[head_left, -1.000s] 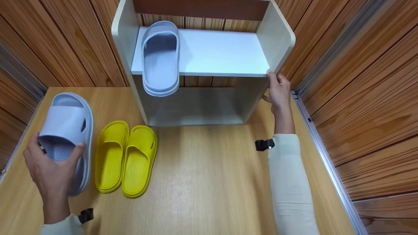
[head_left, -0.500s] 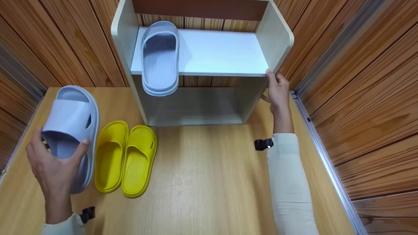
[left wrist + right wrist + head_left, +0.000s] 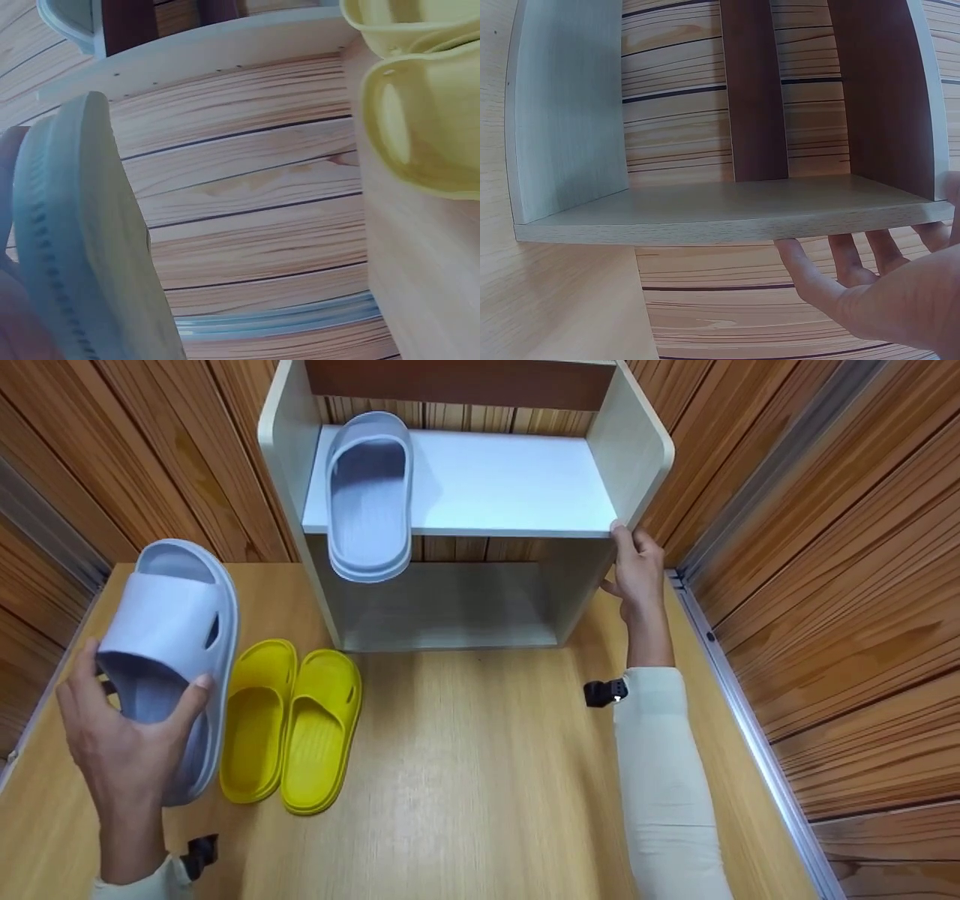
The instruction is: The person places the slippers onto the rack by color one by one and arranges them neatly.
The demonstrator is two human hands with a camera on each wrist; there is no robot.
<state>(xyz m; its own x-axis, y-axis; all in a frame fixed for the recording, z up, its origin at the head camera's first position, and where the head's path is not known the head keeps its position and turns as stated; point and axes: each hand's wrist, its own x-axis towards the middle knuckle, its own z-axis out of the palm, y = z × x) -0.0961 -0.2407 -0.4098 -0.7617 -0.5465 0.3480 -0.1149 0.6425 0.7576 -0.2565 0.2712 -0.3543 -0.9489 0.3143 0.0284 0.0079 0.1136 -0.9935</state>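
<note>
Held slipper: pale blue foam slipper (image 3: pixel 169 649), lower left of frame, lifted off the tabletop (image 3: pixel 480 780); long axis near vertical in frame, toe up, tipped slightly right.
Left hand (image 3: pixel 124 739): fingers clamped on its heel end, thumb on the right rim.
Right hand (image 3: pixel 637 570): fingers loosely straight against the white shelf unit (image 3: pixel 637 442), right panel edge.
Shelf: matching blue slipper (image 3: pixel 369 495), heel overhanging the front.
Tabletop: yellow pair (image 3: pixel 291 724), moulded, ribbed.
Change: held slipper higher, nearer the shelf than a second ago.
</note>
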